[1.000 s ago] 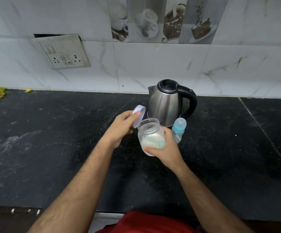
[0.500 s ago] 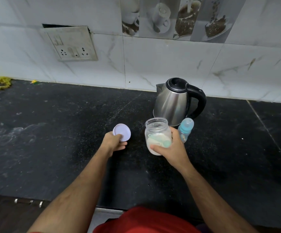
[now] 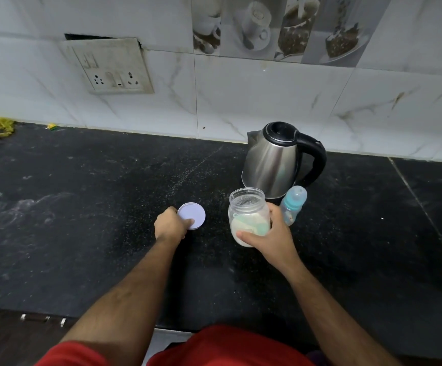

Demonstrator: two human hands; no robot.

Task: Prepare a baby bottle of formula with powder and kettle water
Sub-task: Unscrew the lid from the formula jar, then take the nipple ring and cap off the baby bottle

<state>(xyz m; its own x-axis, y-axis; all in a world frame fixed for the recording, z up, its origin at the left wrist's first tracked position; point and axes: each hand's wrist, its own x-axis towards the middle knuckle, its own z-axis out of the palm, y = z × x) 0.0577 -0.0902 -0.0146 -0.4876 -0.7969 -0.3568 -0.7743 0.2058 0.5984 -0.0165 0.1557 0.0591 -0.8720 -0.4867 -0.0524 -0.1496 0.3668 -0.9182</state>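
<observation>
Item: lid (image 3: 191, 216) now set down under my left hand (image 3: 169, 226), right hand (image 3: 272, 235) gripping opened powder jar (image 3: 249, 220), scooping next

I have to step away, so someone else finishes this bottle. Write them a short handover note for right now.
Left hand holds the white lid at the black counter.
Right hand grips the open powder jar, a pale scoop inside.
Baby bottle, capped, stands beside the kettle.
Done: jar opened.
Left: uncap bottle, scoop powder in, add kettle water, close.
</observation>
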